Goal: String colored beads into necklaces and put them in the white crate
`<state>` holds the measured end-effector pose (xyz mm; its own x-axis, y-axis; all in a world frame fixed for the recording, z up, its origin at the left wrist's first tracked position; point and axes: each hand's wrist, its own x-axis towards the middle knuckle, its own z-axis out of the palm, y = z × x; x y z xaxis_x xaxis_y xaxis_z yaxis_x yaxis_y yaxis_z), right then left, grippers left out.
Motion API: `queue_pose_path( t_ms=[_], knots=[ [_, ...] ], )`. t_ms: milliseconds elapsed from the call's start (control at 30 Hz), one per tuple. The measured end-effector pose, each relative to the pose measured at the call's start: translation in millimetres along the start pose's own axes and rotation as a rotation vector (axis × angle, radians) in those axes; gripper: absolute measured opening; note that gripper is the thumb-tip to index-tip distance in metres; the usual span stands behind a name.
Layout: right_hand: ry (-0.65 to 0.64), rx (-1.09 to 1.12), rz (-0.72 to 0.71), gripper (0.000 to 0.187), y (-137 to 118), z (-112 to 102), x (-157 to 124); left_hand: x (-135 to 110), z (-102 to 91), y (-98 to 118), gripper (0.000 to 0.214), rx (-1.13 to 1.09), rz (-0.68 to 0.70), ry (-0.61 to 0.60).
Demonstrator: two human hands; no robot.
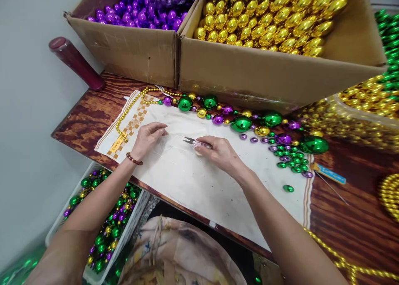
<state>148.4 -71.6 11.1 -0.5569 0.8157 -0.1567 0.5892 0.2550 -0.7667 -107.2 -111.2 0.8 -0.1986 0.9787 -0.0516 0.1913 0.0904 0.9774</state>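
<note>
My right hand (220,152) is closed around small thread snips (199,143), whose dark blades point left. My left hand (148,139), wearing a brown bead bracelet, is pinched on a thin clear thread (161,144), which is faint against the cloth. Both hands are just above a white cloth (187,173) with a gap between them. Behind them curves a strand of large green, purple and gold beads (241,124). A gold bead chain (120,123) runs along the cloth's left side. Loose green and purple beads (294,160) lie to the right of my right hand.
Cardboard boxes of purple beads (134,40) and gold beads (264,67) line the back of the table. A maroon bottle (77,65) leans at the left. A blue-handled tool (330,174) lies right of the cloth. Below the left edge is a white basket (132,222) of mixed beads.
</note>
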Motion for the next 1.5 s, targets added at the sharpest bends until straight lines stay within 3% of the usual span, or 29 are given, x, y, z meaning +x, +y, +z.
queue_pose_path(
  t_ms=[100, 200, 300, 367, 433, 567, 633, 833, 967, 1133, 1300, 1500],
  knots=[
    [0.044, 0.030, 0.023, 0.028, 7.8, -6.2, -9.3, -4.2, 0.2, 12.5, 0.023, -0.052, -0.018, -0.120],
    [0.091, 0.062, 0.094, 0.032, 22.0, -11.5, -18.7, -24.4, 2.5, 27.2, 0.022, 0.007, -0.034, -0.378],
    [0.122, 0.078, 0.153, 0.037, 33.4, -16.6, -27.9, -53.3, 6.2, 35.3, 0.019, 0.243, 0.121, -0.661],
    [0.110, 0.077, 0.166, 0.038, 35.3, -19.4, -33.3, -66.8, 7.0, 35.6, 0.018, 0.438, 0.263, -0.777],
    [0.081, 0.067, 0.161, 0.036, 32.8, -20.8, -36.8, -68.6, 6.1, 32.7, 0.019, 0.549, 0.323, -0.708],
    [0.037, 0.015, 0.108, 0.030, 20.8, -18.1, -36.0, -39.6, 8.2, 21.9, 0.019, 0.680, 0.206, -0.247],
    [0.037, -0.053, 0.078, 0.029, 14.5, -15.3, -32.9, -22.2, 15.7, 15.9, 0.014, 0.821, 0.149, -0.160],
    [0.068, -0.235, 0.039, 0.030, 10.0, -15.1, -29.3, -8.7, 43.0, 4.5, 0.012, 1.086, 0.067, -0.182],
    [0.111, -0.264, 0.044, 0.030, 11.6, -16.4, -29.7, -11.9, 43.7, 2.7, 0.012, 1.015, 0.018, -0.149],
    [0.000, -0.456, 0.008, 0.031, -11.1, -2.3, -16.8, -14.1, 39.6, 1.8, 0.012, 0.883, -0.011, -0.099],
    [-0.092, -0.637, 0.001, 0.030, -31.5, 9.7, -1.2, -15.2, 44.1, -1.8, 0.009, 0.972, 0.053, -0.084],
    [-0.070, -0.674, -0.020, 0.030, -26.9, 14.8, 3.2, -16.5, 48.9, -4.4, 0.008, 0.945, 0.050, -0.054]
  ],
)
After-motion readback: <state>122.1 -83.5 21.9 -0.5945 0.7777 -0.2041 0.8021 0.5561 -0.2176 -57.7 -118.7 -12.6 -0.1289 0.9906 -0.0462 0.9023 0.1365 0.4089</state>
